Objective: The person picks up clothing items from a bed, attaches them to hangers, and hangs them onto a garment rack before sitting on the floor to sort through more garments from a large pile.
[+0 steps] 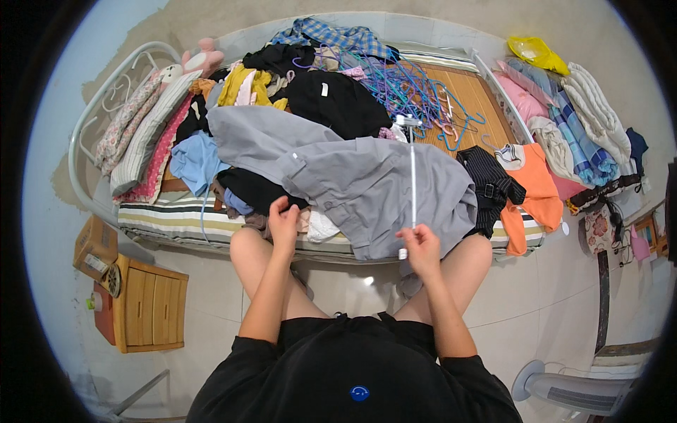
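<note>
My right hand (pixel 422 248) is closed around the lower end of a thin white rod (pixel 413 183) with a silvery crosspiece at its far end. The rod lies over grey trousers (pixel 338 169), which spread across the clothes pile. Left of it, my left hand (pixel 283 224) is raised over the near edge of the bed, fingers loosely curled and apart, with nothing visible in them. Close to those fingers are a black garment (pixel 250 189) and a white cloth (pixel 322 225). A black striped garment with a buckle (pixel 489 189) lies right of the trousers.
Tangled blue and purple hangers (pixel 405 84) lie behind the trousers on the bed mat (pixel 472 88). An orange top (pixel 532 187) hangs over the bed's front edge. Folded bedding (pixel 592 106) is at right. A wooden cabinet (pixel 151 303) stands at left, a fan (pixel 578 391) at lower right.
</note>
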`<state>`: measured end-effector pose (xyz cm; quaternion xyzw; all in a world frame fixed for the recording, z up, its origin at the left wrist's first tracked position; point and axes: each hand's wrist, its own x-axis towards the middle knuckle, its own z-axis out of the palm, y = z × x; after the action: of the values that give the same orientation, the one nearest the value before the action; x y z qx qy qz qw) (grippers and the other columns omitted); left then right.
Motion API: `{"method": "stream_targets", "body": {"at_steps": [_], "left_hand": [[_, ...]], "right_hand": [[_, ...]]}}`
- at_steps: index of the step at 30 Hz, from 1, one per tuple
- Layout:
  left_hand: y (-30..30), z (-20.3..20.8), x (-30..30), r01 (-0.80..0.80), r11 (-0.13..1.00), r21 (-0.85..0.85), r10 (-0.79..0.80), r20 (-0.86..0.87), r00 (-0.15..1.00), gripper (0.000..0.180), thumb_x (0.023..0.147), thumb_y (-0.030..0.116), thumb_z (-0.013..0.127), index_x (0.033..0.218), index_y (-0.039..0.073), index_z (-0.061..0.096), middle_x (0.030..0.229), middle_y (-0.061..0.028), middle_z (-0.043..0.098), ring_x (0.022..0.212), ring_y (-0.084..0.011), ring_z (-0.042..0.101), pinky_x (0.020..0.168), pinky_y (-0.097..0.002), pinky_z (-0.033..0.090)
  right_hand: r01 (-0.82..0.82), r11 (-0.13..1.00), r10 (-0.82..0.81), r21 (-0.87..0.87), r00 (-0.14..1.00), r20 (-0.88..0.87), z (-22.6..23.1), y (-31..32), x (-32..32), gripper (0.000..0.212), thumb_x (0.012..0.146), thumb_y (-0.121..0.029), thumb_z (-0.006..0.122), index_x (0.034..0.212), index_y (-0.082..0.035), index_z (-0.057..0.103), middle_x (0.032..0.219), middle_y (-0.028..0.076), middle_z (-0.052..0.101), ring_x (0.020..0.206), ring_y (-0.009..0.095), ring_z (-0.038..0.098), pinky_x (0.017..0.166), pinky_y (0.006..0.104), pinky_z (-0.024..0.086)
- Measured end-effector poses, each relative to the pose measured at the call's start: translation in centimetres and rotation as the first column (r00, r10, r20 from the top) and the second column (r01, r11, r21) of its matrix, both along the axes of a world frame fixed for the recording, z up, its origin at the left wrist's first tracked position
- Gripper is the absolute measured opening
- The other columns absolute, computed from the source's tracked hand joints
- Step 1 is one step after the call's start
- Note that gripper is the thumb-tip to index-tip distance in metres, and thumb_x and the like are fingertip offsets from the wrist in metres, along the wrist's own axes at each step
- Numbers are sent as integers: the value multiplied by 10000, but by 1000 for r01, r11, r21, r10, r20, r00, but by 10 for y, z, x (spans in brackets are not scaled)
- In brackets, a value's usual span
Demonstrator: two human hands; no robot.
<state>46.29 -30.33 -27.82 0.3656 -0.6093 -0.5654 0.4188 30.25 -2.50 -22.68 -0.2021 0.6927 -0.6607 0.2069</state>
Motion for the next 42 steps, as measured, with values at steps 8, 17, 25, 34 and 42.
{"method": "stream_targets", "body": {"at_steps": [8,17,25,34,42], "left_hand": [[-37,58,-52,126,989,-75,-116,129,985,514,763,18,557,1251,-42,411,882,-91,588,710,-131,566,614,-247,474],[-35,77,-59,264,964,41,-263,-23,964,464,820,103,560,1250,4,416,746,-52,578,603,-108,564,484,-220,446],[-16,109,-78,397,915,73,-404,148,903,366,855,31,448,1216,87,446,673,-48,564,458,-101,510,419,-230,444],[44,188,-104,424,858,-289,-486,-193,853,314,846,-54,394,1089,38,570,871,-19,615,683,-52,550,592,-179,438],[45,181,-108,229,729,-645,-231,84,969,369,793,-63,394,1108,31,560,692,-2,523,557,-53,418,502,-207,335]], "right_hand": [[23,972,71,232,918,-389,-38,-32,40,280,749,-90,691,715,-5,426,956,131,595,644,222,573,599,307,461],[17,939,145,342,885,-443,-84,-27,44,255,793,-136,636,882,-20,428,1171,174,497,756,375,566,675,417,461],[79,994,-54,78,959,-279,-64,-10,24,294,768,-111,699,699,0,436,599,80,464,520,161,409,483,298,363],[397,821,-25,411,744,-668,-13,48,-59,157,779,-126,653,799,-13,546,771,136,570,761,309,539,677,406,434],[274,958,-272,-87,768,-580,17,-37,-106,99,778,-60,599,848,9,605,790,141,608,700,279,594,647,358,471]]}}
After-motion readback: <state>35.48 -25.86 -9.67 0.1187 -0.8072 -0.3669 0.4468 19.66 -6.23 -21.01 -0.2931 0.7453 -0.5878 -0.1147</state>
